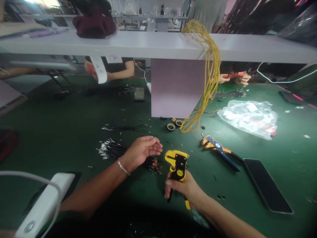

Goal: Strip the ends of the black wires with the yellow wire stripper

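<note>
My right hand (pixel 184 186) is closed round the handles of a yellow and black wire stripper (pixel 177 163), its head pointing up and away from me. To its left, my left hand (pixel 146 148) has its fingers curled with the fingertips close together; something thin and dark seems to be between them, too small to make out. Below and behind that hand lies a bundle of black wires (pixel 114 149), with silvery ends at the left and bare copper ends at the right. A few more black wires (pixel 131 127) lie farther back on the green table (pixel 81 115).
A second stripper (pixel 218 148), a phone (pixel 268 186) and a plastic bag (pixel 249 115) lie to the right. Yellow wires (pixel 210 72) hang off a white shelf (pixel 138 46) near tape rolls (pixel 170 127). A power strip (pixel 47 205) sits front left. Other people's hands (pixel 237 78) show across the table.
</note>
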{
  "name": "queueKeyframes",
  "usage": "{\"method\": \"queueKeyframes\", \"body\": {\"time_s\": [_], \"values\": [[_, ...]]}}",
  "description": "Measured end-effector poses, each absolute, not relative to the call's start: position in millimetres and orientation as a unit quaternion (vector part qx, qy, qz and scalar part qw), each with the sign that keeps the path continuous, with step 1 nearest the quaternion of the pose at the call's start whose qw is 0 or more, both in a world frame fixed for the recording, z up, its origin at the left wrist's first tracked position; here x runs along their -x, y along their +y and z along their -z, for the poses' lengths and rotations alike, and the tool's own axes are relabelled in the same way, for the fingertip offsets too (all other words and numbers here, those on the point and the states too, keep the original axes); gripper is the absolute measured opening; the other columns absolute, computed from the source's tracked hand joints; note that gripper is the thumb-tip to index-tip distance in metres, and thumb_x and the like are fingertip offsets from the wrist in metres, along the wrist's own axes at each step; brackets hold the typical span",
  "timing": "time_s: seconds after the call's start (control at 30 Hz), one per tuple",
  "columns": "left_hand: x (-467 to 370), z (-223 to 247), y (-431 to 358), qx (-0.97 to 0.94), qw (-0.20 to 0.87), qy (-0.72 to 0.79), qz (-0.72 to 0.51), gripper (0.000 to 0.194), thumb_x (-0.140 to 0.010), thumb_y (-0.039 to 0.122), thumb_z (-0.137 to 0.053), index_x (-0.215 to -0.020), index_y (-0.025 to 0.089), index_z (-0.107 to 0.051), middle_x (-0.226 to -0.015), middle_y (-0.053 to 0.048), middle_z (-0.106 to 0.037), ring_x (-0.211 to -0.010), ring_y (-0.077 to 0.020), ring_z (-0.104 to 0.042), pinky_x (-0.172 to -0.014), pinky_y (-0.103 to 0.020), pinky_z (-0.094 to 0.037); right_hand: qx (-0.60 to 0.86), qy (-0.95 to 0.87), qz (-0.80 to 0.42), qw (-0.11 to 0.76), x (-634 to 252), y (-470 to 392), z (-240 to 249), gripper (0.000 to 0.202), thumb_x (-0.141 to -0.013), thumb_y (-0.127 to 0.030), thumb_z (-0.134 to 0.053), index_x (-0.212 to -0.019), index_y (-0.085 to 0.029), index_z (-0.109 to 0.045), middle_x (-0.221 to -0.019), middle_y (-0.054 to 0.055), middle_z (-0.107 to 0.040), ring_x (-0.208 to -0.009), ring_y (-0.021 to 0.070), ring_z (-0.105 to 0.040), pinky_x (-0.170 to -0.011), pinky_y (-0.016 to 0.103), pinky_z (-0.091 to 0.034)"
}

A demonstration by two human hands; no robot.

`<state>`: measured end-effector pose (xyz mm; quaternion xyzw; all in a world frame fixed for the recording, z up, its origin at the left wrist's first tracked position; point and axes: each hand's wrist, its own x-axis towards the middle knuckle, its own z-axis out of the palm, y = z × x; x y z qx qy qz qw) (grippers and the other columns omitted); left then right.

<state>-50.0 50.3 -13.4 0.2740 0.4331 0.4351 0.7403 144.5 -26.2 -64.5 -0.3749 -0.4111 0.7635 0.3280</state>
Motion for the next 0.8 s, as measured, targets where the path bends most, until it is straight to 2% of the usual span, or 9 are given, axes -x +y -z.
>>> {"method": "queueKeyframes", "body": {"time_s": [0.13,0.4,0.47,0.57,0.7,0.73,0.8], "values": [[48.6,14.5,48.4,-0.258,0.764,0.385,-0.448,0.014,-0.083,0.023,-0.066,-0.081,0.010,-0.065,-0.076,-0.012,-0.071,-0.075,-0.0191,-0.068,-0.075,-0.034,-0.055,0.381,-0.402,-0.766,0.326,-143.0,-27.8,61.8,0.028,-0.074,-0.037,-0.075,-0.072,-0.016,-0.057,-0.049,0.000,-0.064,-0.047,0.0164,-0.060,-0.056,0.030,-0.047],[42.4,18.1,43.8,-0.242,0.768,0.337,-0.488,0.011,-0.084,0.017,-0.062,-0.089,0.008,-0.067,-0.067,-0.008,-0.066,-0.067,-0.0170,-0.065,-0.079,-0.037,-0.052,0.388,-0.404,-0.769,0.309,-140.2,-30.0,55.8,0.030,-0.072,-0.040,-0.075,-0.070,-0.016,-0.056,-0.048,0.000,-0.063,-0.045,0.0158,-0.058,-0.054,0.030,-0.046],[39.9,17.3,42.4,-0.229,0.765,0.334,-0.501,0.011,-0.084,0.015,-0.061,-0.088,0.007,-0.068,-0.061,-0.005,-0.062,-0.060,-0.0143,-0.061,-0.075,-0.035,-0.052,0.389,-0.412,-0.766,0.303,-139.7,-30.6,56.4,0.029,-0.073,-0.039,-0.074,-0.072,-0.016,-0.056,-0.048,0.000,-0.063,-0.046,0.0161,-0.059,-0.055,0.030,-0.046],[43.3,14.6,44.2,-0.204,0.771,0.338,-0.500,0.009,-0.083,0.012,-0.060,-0.084,0.007,-0.068,-0.052,0.001,-0.051,-0.049,-0.0091,-0.050,-0.060,-0.027,-0.048,0.396,-0.428,-0.761,0.286,-140.2,-31.6,58.4,0.028,-0.074,-0.039,-0.073,-0.073,-0.016,-0.058,-0.049,0.001,-0.064,-0.048,0.0162,-0.058,-0.055,0.030,-0.045],[62.6,5.7,54.9,-0.208,0.732,0.363,-0.538,0.006,-0.080,0.007,-0.062,-0.080,0.006,-0.068,-0.048,0.006,-0.038,-0.040,-0.0029,-0.031,-0.042,-0.017,-0.030,0.397,-0.431,-0.755,0.295,-142.3,-31.8,61.6,0.027,-0.075,-0.039,-0.072,-0.074,-0.017,-0.057,-0.050,0.001,-0.064,-0.049,0.0165,-0.058,-0.057,0.031,-0.046],[67.0,3.0,57.2,-0.222,0.708,0.367,-0.561,0.005,-0.080,0.007,-0.063,-0.081,0.006,-0.068,-0.049,0.006,-0.040,-0.040,-0.0026,-0.031,-0.042,-0.017,-0.030,0.398,-0.430,-0.752,0.300,-142.5,-31.7,62.6,0.027,-0.076,-0.039,-0.072,-0.074,-0.017,-0.057,-0.050,0.000,-0.064,-0.049,0.0165,-0.059,-0.057,0.031,-0.046],[71.7,-1.1,59.3,-0.257,0.687,0.367,-0.572,0.009,-0.083,0.012,-0.062,-0.087,0.007,-0.068,-0.052,0.003,-0.046,-0.045,-0.0050,-0.039,-0.049,-0.020,-0.039,0.403,-0.428,-0.748,0.308,-142.2,-31.5,64.3,0.028,-0.076,-0.039,-0.073,-0.073,-0.017,-0.056,-0.050,0.000,-0.064,-0.049,0.0168,-0.059,-0.058,0.032,-0.047]]}}
